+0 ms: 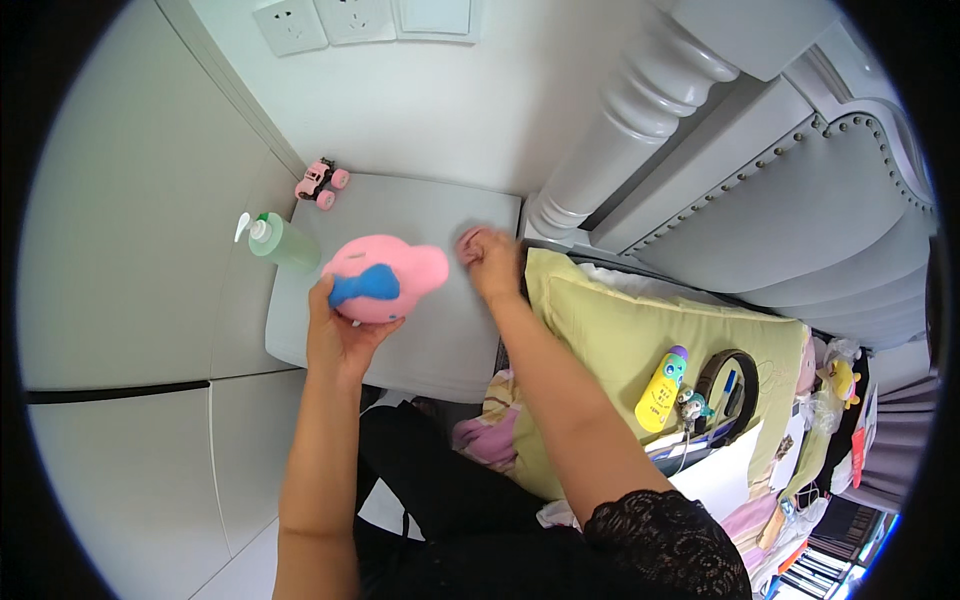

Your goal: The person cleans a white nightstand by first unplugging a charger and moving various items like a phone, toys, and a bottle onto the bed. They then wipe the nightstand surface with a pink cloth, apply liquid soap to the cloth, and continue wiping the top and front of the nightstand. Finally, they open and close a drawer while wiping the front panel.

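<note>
My left hand point(345, 340) grips a pink piggy bank point(412, 268) from below, lifting it over a grey nightstand top point(420, 355). The bank has a slot, a blue patch and a rounded part that sticks out to the right. Motion blurs my right hand point(493, 262), whose fingers are bunched on a small pink cloth point(468, 243) at the nightstand's right side. A green pump bottle point(285, 243) with a white nozzle stands left of the piggy bank. At the far left corner sits a pink toy truck point(318, 180) with big wheels.
A grey cabinet point(130, 250) borders the nightstand on the left, and a carved bedpost point(625, 125) rises at its right. On the bed, a yellow-green pillow point(590, 320) lies near a yellow bottle point(661, 392) and a dark headband point(745, 385). Wall sockets point(355, 15) are at the back.
</note>
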A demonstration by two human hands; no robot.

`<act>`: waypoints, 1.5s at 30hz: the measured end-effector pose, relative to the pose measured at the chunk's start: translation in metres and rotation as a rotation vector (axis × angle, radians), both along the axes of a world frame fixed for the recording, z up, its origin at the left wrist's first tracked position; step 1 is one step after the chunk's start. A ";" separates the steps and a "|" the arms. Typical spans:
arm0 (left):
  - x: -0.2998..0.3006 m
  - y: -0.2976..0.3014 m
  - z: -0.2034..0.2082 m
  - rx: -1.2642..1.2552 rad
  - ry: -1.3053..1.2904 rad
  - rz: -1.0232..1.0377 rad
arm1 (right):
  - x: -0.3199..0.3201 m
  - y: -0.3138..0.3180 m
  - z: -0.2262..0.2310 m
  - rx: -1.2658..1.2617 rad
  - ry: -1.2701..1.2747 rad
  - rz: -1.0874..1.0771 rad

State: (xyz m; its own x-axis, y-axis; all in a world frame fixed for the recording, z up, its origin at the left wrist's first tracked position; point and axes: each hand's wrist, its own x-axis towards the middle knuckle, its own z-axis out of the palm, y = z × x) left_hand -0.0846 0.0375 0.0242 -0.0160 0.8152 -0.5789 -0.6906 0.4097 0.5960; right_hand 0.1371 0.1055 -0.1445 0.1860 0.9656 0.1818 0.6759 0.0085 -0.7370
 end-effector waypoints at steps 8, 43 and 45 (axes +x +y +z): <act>0.049 0.093 -0.014 -0.100 0.056 -0.132 | -0.067 -0.100 0.022 -0.003 -0.246 0.063; -0.058 -0.065 -0.033 0.011 0.416 -0.022 | -0.044 -0.009 0.046 -0.207 -0.221 0.056; -0.098 -0.127 -0.043 -0.103 0.448 0.097 | -0.042 -0.013 0.036 -0.173 -0.355 0.054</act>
State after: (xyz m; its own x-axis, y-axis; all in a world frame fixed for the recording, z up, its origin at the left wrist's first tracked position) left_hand -0.1827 -0.0895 -0.0187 -0.3560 0.7365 -0.5752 -0.4121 0.4287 0.8040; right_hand 0.0956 0.0929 -0.1081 0.0888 0.9943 0.0595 0.8907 -0.0525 -0.4515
